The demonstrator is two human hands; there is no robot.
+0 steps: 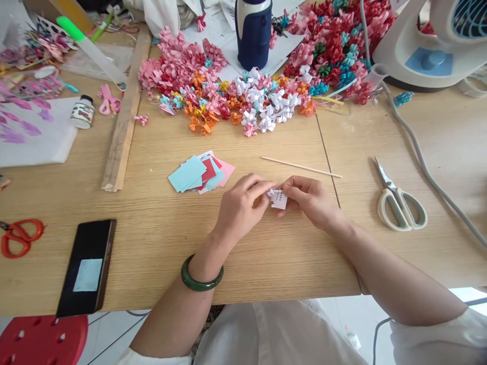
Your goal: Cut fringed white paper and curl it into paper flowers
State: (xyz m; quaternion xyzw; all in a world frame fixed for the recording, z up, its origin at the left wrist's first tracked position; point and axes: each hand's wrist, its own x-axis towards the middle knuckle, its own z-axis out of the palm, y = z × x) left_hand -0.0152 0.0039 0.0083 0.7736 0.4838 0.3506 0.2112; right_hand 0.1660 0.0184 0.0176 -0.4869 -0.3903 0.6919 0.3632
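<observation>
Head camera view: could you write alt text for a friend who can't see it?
A small cut white paper slip is in the grip of a person's left hand and right hand above a wood-grained table. Colored paper cards, a thin stick and pale-handled scissors lie nearby, with multicolored curled-paper pieces heaped beyond.

"First entry?"

"Working remotely, I list one table (160,268): pale wood grain, dark seam (325,152) right of centre, running from the near edge. One red stool (43,342): holes in its seat, partly in view just before the near edge at left."

"Floor (106,332)?"

"White tiles (353,317), dark joints (116,341); I log one grey cable (375,337) over them, lower right."

"Light?"

"Bright and diffuse; I note soft shadows on the table."
</observation>
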